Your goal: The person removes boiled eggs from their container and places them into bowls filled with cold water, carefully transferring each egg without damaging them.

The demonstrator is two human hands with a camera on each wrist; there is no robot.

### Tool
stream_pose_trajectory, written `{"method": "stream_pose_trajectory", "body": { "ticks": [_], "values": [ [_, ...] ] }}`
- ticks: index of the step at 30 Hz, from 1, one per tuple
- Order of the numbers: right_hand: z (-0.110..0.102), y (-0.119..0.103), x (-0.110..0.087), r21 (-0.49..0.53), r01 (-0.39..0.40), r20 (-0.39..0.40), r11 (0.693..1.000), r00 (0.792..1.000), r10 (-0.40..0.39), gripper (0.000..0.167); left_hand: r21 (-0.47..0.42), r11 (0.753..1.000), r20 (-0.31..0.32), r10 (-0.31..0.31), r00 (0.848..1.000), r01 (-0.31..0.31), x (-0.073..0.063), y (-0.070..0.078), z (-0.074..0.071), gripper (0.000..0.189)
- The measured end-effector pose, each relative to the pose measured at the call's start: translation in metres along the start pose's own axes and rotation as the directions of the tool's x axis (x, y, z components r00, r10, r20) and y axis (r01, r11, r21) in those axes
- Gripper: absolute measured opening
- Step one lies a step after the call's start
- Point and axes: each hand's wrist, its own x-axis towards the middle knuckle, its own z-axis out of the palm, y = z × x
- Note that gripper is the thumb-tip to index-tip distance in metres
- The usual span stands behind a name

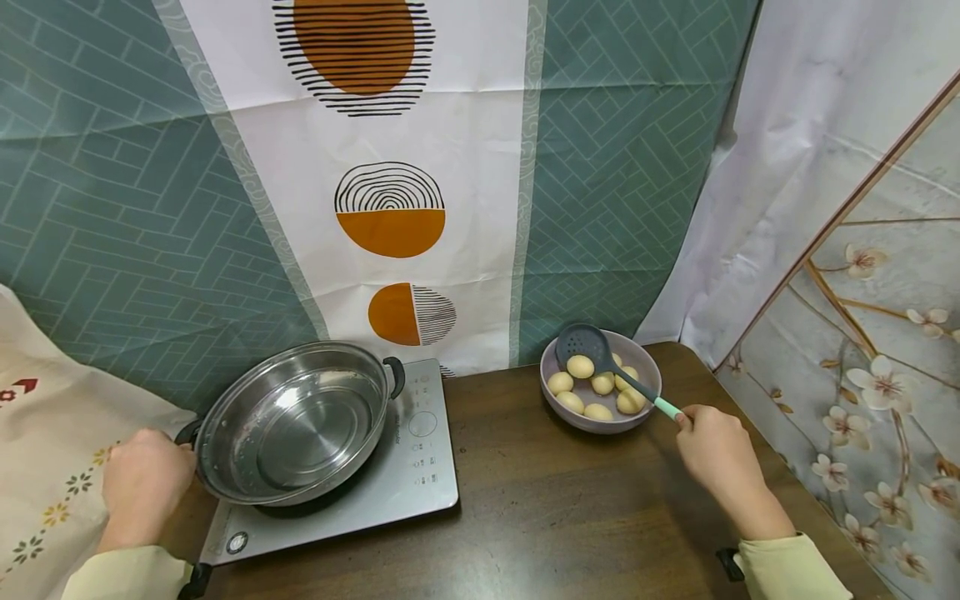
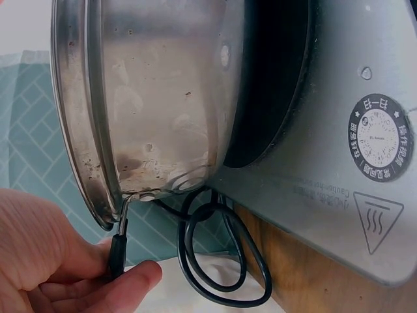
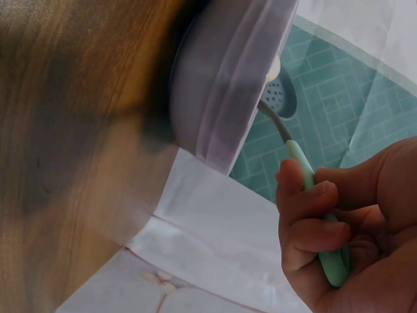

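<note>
My left hand (image 1: 146, 475) grips the black side handle (image 2: 118, 254) of a wide steel pot (image 1: 225, 446), which stands on a silver induction cooktop (image 1: 427, 487). Water or bare shiny metal shows inside the pot; I cannot tell which. In my right hand (image 1: 716, 446) is the mint-green handle (image 3: 303, 166) of a slotted skimmer, its fingers curled round it. The skimmer's dark grey head (image 1: 581, 343) is over a mauve bowl (image 1: 648, 354) at the back right. One pale yellow, egg-like ball (image 1: 580, 367) sits at the head's edge, and several more lie in the bowl.
Brown wooden tabletop (image 1: 517, 500) lies between cooktop and bowl. A looped black cord (image 2: 260, 274) hangs beside the cooktop. Patterned cloth (image 1: 390, 250) covers the back wall, a floral panel (image 1: 862, 433) bounds the right, and a cream embroidered cloth (image 1: 45, 433) drapes at left.
</note>
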Motion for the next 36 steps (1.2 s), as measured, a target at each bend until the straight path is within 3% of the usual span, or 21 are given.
{"method": "stream_pose_trajectory", "body": {
  "ticks": [13,19,23,36],
  "values": [
    [0.0009,-0.0045,-0.0047,-0.039,0.082,-0.164,0.996,0.983,-0.088,0.020,-0.011,1.000,-0.031,0.008,0.999,-0.009,0.0007,-0.0019,0.0017,0.039],
    [0.0017,-0.0039,-0.0060,-0.033,0.087,-0.219,0.996,0.971,-0.092,0.017,0.004,1.000,0.002,-0.009,1.000,0.009,0.0017,-0.0018,0.0029,0.039],
    [0.0019,-0.0032,-0.0061,-0.030,0.101,-0.244,0.994,0.964,-0.105,0.015,0.005,1.000,0.027,-0.026,0.999,0.026,0.0011,-0.0012,0.0030,0.037],
    [0.0023,-0.0046,-0.0089,-0.036,0.091,-0.250,0.995,0.963,-0.097,0.016,-0.001,0.999,0.020,-0.037,0.999,0.037,0.0028,-0.0028,0.0015,0.038]
  ]
}}
